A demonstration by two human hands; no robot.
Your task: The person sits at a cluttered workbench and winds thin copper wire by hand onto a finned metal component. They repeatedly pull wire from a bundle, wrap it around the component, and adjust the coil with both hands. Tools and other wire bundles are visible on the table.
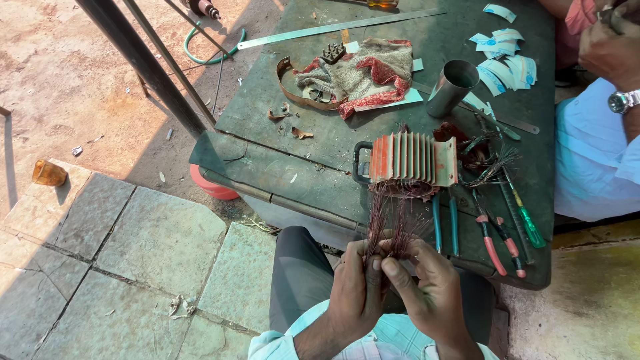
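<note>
Copper wires (pixel 385 220), thin, reddish and frayed into loose strands, hung from the underside of a finned motor housing (pixel 412 159) down into both hands at the table's near edge. The left hand (pixel 355 288) was curled with its fingers pressed together around the bundle, and the right hand (pixel 427 287) pinched a few strands between thumb and forefinger just beside it. Where exactly each strand ended could not be made out, as the fingers covered the tips.

The housing was a ribbed metal block, pale and reddish, with a dark handle at its left end; its winding core was hidden beneath. More tangled dark wire (pixel 485 160) spread at its right side. Beside it lay pliers with red handles (pixel 497 247), pliers with blue handles (pixel 445 223) and a screwdriver with a green handle (pixel 527 223), all flat on the worn green table (pixel 280 113).

Farther back sat a shiny metal cylinder (pixel 453 85) tilted on its side, a crumpled red and grey cloth (pixel 363 75), a long steel ruler (pixel 333 28) and scattered pale blue paper slips (pixel 503 57). Another person's arm with a wristwatch (pixel 623 100) was cut off at the upper right corner. An amber glass (pixel 48 173) lay on the stone paving at left.
</note>
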